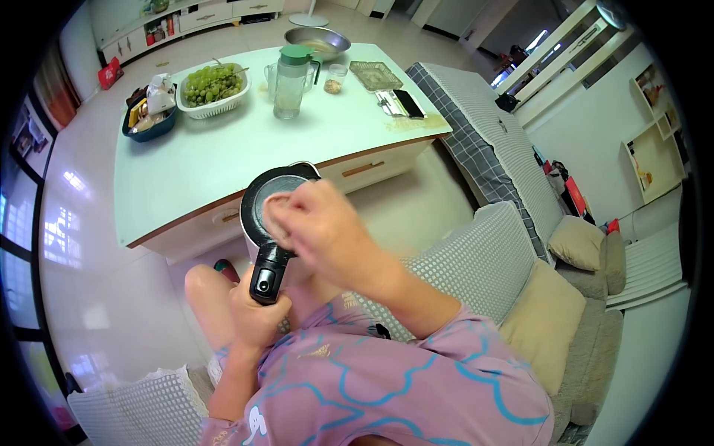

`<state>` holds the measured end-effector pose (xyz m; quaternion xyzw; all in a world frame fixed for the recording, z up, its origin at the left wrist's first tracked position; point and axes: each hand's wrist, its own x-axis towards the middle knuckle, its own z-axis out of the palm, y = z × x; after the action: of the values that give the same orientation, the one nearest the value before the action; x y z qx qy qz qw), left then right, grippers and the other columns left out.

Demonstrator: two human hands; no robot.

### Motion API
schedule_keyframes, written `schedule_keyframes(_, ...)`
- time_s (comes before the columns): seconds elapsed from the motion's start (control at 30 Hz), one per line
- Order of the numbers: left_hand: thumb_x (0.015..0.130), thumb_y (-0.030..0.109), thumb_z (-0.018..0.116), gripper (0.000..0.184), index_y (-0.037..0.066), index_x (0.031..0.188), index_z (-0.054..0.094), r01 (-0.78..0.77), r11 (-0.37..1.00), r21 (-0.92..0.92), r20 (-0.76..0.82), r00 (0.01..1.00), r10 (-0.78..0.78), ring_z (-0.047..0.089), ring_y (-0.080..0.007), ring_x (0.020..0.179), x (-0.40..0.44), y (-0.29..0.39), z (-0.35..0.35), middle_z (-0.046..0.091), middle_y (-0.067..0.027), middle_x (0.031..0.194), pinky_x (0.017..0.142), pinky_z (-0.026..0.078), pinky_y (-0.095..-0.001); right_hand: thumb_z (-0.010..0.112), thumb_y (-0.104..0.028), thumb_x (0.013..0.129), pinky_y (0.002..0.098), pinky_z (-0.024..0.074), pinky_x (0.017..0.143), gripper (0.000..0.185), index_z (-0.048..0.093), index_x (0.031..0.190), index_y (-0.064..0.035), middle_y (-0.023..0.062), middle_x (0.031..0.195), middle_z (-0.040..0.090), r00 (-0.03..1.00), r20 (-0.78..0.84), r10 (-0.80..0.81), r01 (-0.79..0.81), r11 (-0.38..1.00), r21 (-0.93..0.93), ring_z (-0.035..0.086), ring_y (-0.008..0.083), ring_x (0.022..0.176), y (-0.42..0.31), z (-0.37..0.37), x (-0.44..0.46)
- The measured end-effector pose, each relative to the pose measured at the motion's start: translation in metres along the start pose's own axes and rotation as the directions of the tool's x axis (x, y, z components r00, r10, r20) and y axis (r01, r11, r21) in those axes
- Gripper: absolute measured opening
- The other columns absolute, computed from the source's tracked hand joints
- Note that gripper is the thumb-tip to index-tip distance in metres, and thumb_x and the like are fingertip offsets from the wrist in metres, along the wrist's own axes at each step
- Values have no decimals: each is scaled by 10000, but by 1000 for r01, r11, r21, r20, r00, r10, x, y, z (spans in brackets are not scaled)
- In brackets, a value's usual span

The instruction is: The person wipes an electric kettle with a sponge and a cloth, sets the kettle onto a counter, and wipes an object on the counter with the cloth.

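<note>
An electric kettle (257, 195) with a black rim and round dark grey lid is held in front of me, near the table's front edge. My left hand (256, 316) is wrapped round its black handle from below. Over the right part of the lid, my right hand (316, 227) has its fingers curled together, slightly blurred by motion. A pale beige, rounded edge shows at these fingertips; I cannot tell whether it is a cloth or part of the hand. My right hand hides part of the lid and the kettle's side.
The pale table (223, 152) carries a white basket (216, 110) of green grapes, a dark blue basin (152, 132), a green-lidded pitcher (288, 93), a jar (335, 79), a metal bowl (318, 41), a glass tray (375, 76) and a phone (408, 104). A sofa lies around me.
</note>
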<state>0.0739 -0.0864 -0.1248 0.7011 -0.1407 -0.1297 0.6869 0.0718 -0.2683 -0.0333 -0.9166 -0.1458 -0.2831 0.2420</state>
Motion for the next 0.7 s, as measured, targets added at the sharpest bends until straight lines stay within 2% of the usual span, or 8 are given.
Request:
schedule_keyframes(0.07,650,4,669,290,-1,937,632,-10,994,-110,-66,998,3,497,-52,574,1,-8,3,538,19,640,554,433,-247,668,-32,761,390,441,725,262,681,1022,-44,93,873,542,999,-26,-33,33,999,15,530,291,828,-16,13,-7)
schedule_keyframes(0.2,654,5,671,291,-2,942,633,28,995,-92,-28,999,-30,518,-55,586,1,-9,-10,566,12,655,565,440,-246,670,9,769,373,447,731,321,687,1085,-42,89,906,552,999,-40,17,-15,999,41,528,278,838,-22,-6,-24)
schedule_keyframes(0.33,659,12,681,293,1,949,644,6,999,-52,49,999,-4,545,-61,597,1,-15,-18,590,2,668,577,452,-250,665,50,782,364,449,745,342,703,1101,-69,95,925,552,994,-37,104,-105,994,-38,521,274,843,11,-24,-30)
schedule_keyframes(0.4,660,17,686,293,1,950,647,-1,999,-39,82,997,4,551,-66,598,-1,-10,-16,593,-3,668,581,456,-254,661,11,810,367,451,754,292,710,1083,-78,100,917,547,989,-67,132,-135,990,-33,522,284,849,24,-17,-17)
schedule_keyframes(0.47,658,25,694,297,-1,951,651,-122,986,111,94,989,112,558,-82,592,-1,0,-10,596,-13,662,580,464,-265,653,-23,825,370,453,752,257,709,1073,-59,109,902,543,995,-72,64,-70,994,-88,525,290,858,29,-7,-1)
schedule_keyframes(0.53,659,34,701,311,-6,962,647,-73,994,82,44,997,69,565,-87,595,-2,-3,-6,601,-18,663,582,470,-275,646,-49,833,380,451,771,206,704,1030,-41,110,899,542,995,-58,87,-89,995,-41,524,295,877,12,0,6)
schedule_keyframes(0.6,665,29,698,343,-14,1000,638,-44,999,29,11,999,43,565,-74,602,-1,-2,-5,602,-11,670,584,468,-265,653,-33,817,367,458,687,164,688,977,-23,104,824,540,997,-34,-71,72,997,38,544,280,785,-6,6,5)
schedule_keyframes(0.7,674,18,691,369,-14,1037,635,-3,999,-51,17,1000,3,552,-65,619,0,-11,-12,600,0,702,593,459,-250,670,-23,792,344,413,527,135,647,920,11,80,701,503,997,64,-52,35,970,240,529,244,604,-16,13,-20)
